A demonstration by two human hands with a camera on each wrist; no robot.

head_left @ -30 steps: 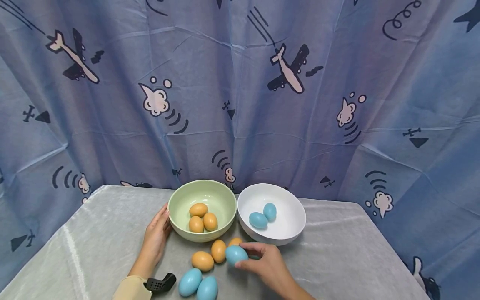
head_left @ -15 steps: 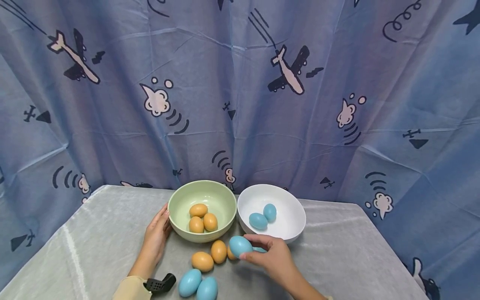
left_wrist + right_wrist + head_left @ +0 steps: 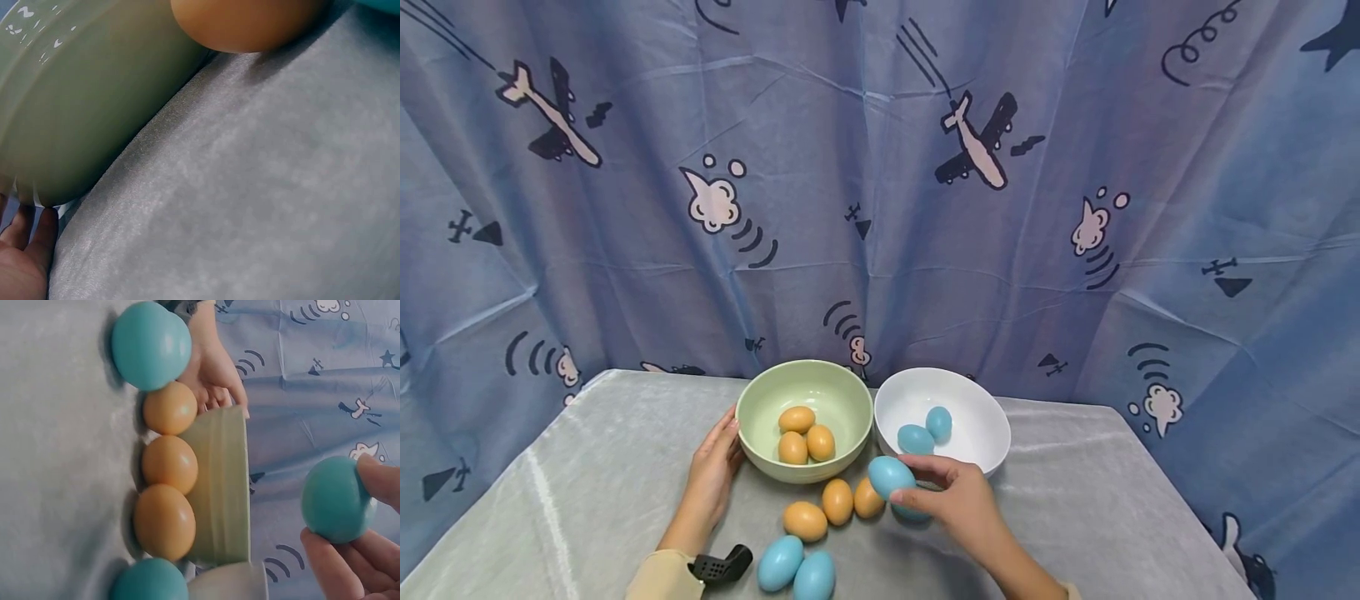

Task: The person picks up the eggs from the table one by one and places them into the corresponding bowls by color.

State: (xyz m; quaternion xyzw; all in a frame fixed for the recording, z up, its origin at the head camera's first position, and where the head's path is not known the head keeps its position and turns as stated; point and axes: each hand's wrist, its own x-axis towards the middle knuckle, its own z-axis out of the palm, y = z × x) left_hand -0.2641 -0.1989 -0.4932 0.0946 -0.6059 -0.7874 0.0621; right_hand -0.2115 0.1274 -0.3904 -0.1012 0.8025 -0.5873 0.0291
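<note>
My right hand pinches a blue egg between thumb and fingers, raised in front of the white bowl. The right wrist view shows the held blue egg up close. My left hand rests its fingers against the left side of the green bowl; in the left wrist view its fingertips touch the bowl's outer wall. Several orange eggs lie inside the green bowl. Two blue eggs lie in the white bowl.
On the grey cloth in front of the bowls lie several orange eggs and blue eggs. Another blue egg is partly hidden below the right hand. A patterned blue curtain hangs right behind the table.
My right hand has lifted the blue egg up and to the right, toward the white bowl, uncovering an orange egg on the cloth. The left hand stays at the green bowl.
</note>
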